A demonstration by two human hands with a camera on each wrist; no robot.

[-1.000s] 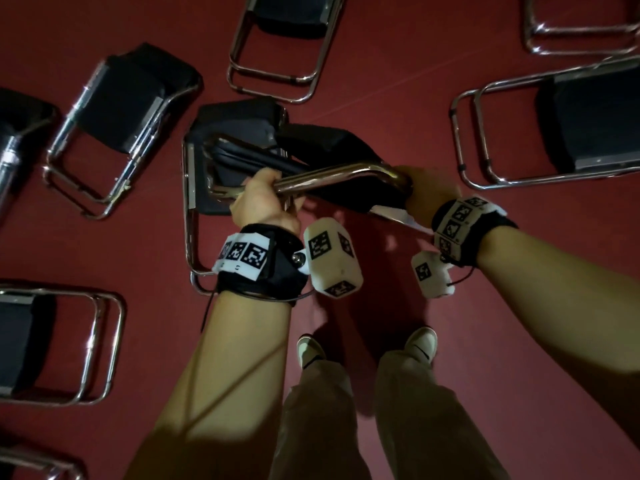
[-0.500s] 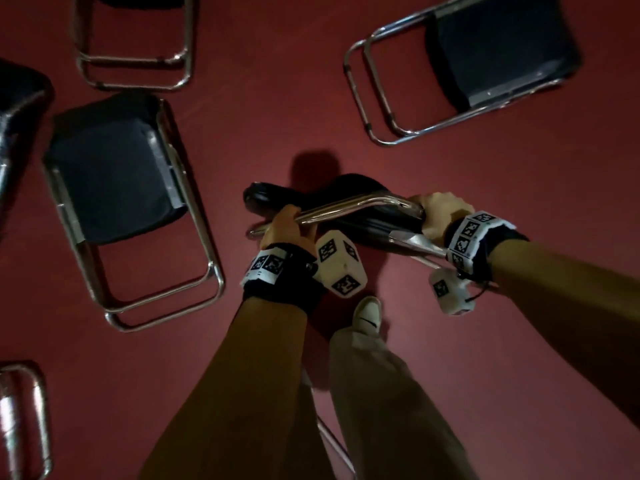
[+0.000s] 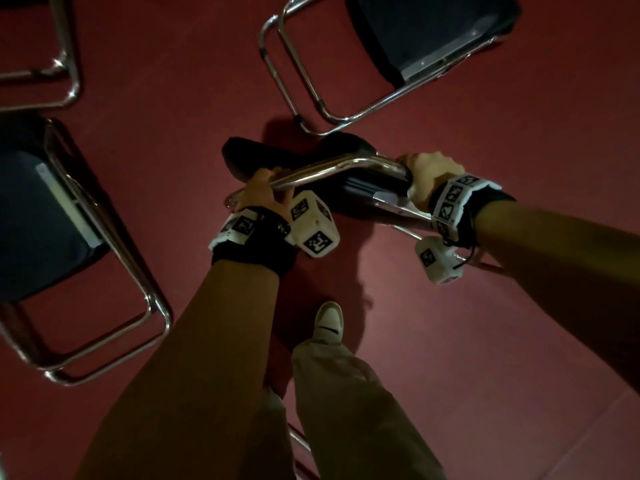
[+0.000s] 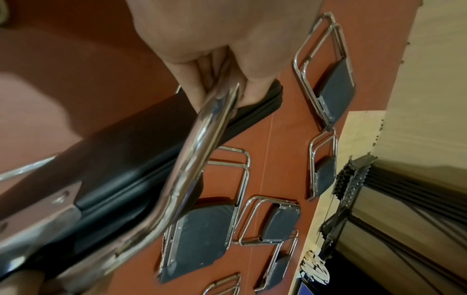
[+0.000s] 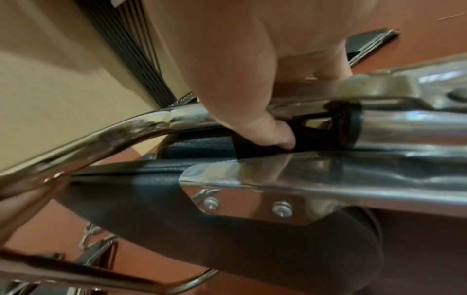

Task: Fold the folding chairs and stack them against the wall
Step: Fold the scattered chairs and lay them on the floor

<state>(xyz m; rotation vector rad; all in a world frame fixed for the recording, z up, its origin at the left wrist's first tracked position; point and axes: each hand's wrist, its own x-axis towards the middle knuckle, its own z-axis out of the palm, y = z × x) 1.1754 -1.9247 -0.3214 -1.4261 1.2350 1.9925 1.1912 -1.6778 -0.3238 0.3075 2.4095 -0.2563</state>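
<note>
I carry a folded chair (image 3: 346, 174) with a black seat and chrome tube frame, held off the red floor in front of my legs. My left hand (image 3: 265, 188) grips the chrome top bar (image 4: 202, 127) near its left end. My right hand (image 3: 429, 178) grips the frame (image 5: 141, 127) at the bend on the right side, fingers curled round the tube. The black padding (image 5: 227, 235) hangs below the frame. More folding chairs lie flat on the floor: one at the left (image 3: 48, 220), one at the top right (image 3: 426, 39).
Several chairs (image 4: 202, 239) lie scattered across the red floor toward a pale wall (image 4: 424, 59) with a dark slatted panel (image 4: 417, 195). A chrome frame (image 3: 65, 64) lies at the top left. My shoe (image 3: 329, 320) stands on bare floor under the carried chair.
I have walked with the folded chair. The floor chairs have slid left and toward me in view, and one leg has stepped forward. Both hands keep the same grip.
</note>
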